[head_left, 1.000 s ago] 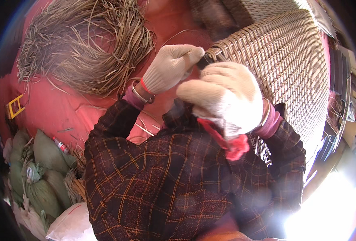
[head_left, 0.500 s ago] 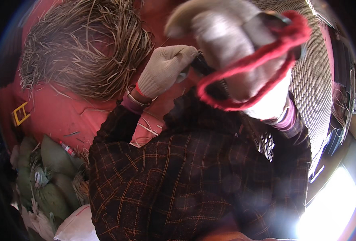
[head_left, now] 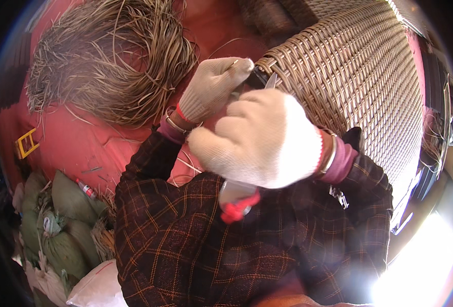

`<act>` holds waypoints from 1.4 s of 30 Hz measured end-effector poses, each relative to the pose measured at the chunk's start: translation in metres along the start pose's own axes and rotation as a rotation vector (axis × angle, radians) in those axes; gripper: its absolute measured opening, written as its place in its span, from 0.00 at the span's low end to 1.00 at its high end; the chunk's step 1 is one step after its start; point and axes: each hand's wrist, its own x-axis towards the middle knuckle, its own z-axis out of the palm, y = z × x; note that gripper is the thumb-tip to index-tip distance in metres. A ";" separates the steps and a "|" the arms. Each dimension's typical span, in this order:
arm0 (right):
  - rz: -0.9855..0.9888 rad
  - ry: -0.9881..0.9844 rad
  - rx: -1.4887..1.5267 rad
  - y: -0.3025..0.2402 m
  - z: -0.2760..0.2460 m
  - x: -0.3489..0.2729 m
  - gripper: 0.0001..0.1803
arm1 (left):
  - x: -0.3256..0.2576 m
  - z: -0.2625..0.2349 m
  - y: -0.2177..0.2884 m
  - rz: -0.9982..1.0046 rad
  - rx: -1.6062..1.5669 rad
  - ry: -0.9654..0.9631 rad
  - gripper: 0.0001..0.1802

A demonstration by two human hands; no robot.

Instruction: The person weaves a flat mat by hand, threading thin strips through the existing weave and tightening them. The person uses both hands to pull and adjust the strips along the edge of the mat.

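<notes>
My left hand [head_left: 213, 84], in a white knitted glove, is closed at the near left corner of a brown woven wicker panel [head_left: 349, 77]. Its thumb and fingers pinch a dark piece [head_left: 257, 78] at that corner. Just in front of it, my gloved right hand [head_left: 262, 138] forms a fist round a hand tool [head_left: 236, 194]. A thin pointed metal tip [head_left: 271, 81] shows beyond the fist, beside the panel corner. The tool's silvery butt, tied with red cord [head_left: 240, 207], sticks out below; its middle is hidden in the glove.
A big coil of dry-looking brown strips [head_left: 108, 61] lies on the red cloth [head_left: 91, 143] at left. Near it are a yellow frame-shaped piece [head_left: 28, 143] and a red-labelled bottle [head_left: 86, 189]. Green sacks [head_left: 68, 230] and a white sack [head_left: 98, 286] sit at lower left.
My right hand has come down from close to the camera to beside my left hand, bringing the red-corded tool and uncovering the woven panel. My left hand has stayed nearly still.
</notes>
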 end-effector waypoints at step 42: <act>0.010 0.423 0.498 0.019 0.004 -0.046 0.19 | 0.050 -0.040 0.059 0.719 0.860 -0.412 0.11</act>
